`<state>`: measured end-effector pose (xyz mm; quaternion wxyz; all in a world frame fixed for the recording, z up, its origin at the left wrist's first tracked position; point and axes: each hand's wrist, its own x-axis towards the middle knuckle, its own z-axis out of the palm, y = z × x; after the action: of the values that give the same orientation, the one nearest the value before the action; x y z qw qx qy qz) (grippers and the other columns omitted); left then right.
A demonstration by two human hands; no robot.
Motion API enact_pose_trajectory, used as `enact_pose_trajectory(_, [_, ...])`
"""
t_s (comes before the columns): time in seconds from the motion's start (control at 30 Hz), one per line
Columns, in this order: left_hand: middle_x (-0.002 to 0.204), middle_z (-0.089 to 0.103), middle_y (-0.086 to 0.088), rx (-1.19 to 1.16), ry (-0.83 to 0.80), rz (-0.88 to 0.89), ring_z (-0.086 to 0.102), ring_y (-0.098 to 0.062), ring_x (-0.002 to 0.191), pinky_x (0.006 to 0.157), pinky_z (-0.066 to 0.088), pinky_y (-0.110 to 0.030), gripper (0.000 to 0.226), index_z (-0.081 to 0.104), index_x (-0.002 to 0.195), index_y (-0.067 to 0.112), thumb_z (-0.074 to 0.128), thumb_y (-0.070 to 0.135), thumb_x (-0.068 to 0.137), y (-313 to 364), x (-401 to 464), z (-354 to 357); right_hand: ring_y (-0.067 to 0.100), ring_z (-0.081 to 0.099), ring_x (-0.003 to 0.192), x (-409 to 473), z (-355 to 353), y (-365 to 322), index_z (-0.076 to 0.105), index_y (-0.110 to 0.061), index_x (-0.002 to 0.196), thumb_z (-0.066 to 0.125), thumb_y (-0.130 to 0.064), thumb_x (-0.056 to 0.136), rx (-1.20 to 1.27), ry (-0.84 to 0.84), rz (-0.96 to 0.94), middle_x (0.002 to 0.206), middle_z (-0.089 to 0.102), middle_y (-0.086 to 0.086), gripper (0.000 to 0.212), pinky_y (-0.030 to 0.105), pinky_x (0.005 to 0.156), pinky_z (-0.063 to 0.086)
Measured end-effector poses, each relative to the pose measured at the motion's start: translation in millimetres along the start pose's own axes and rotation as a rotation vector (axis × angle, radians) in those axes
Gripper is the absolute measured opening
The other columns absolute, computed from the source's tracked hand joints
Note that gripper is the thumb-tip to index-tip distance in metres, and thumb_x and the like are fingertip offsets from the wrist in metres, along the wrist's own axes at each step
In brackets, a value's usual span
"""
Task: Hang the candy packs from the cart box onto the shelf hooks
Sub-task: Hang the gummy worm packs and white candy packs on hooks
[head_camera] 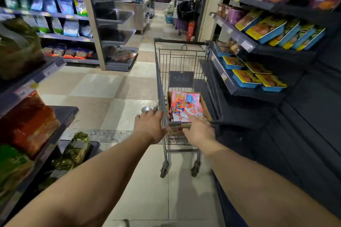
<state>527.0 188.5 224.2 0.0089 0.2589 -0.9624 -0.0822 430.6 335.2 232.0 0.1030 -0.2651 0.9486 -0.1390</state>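
Nearest, both bare forearms reach forward to the shopping cart [181,64]: the left hand [150,128] is wrapped over the cart's near left corner, while the right hand [200,131] rests fingers-down on the near rim by the handle, though I cannot tell whether it grips. Just beyond the hands, a brown cardboard box [206,108] sits in the cart's basket against its near end, long axis running away down the aisle, filled with glossy pink, red and blue candy packs [185,106] lying flat and overlapping. To the right, dark shelves [287,97] carry blue-and-yellow trays.
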Motion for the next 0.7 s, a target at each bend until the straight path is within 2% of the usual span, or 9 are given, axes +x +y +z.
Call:
enact_pose_trajectory(0.2, [0.155,0.038,-0.004,0.026,-0.070,0.120,0.035,-0.032,0.142,0.115,0.030,-0.044,0.065,0.036,0.146,0.026,0.057,0.054,0.091,-70,122,6,0.029,0.051,0.124,113,34,-32,0.038,-0.031,0.147,0.057,-0.036,0.095,0.050,0.006,0.178,0.140,0.051,0.006,0.055,0.035,0.096,0.048])
enact_pose_trajectory(0.37, [0.149,0.045,-0.002,0.077,-0.103,0.172,0.039,-0.030,0.138,0.113,0.032,-0.041,0.063,0.041,0.143,0.027,0.058,0.055,0.090,-118,209,-5,0.031,0.053,0.123,171,51,-50,0.043,-0.024,0.142,0.057,-0.038,0.095,0.041,-0.025,0.270,0.139,0.052,0.008,0.052,0.038,0.094,0.050])
enact_pose_trajectory(0.53, [0.147,0.048,-0.002,0.055,-0.166,0.307,0.042,-0.030,0.135,0.112,0.033,-0.041,0.064,0.040,0.145,0.030,0.058,0.057,0.089,-99,276,12,0.031,0.056,0.116,213,49,-36,0.046,-0.025,0.137,0.056,-0.041,0.095,0.040,-0.025,0.425,0.130,0.057,0.009,0.046,0.038,0.089,0.050])
enact_pose_trajectory(0.7, [0.140,0.055,-0.003,0.059,-0.274,0.386,0.051,-0.030,0.126,0.107,0.041,-0.049,0.061,0.044,0.140,0.033,0.057,0.058,0.086,-56,330,39,0.031,0.056,0.118,253,50,-4,0.047,-0.026,0.135,0.055,-0.039,0.096,0.071,-0.028,0.528,0.131,0.057,0.008,0.042,0.038,0.089,0.048])
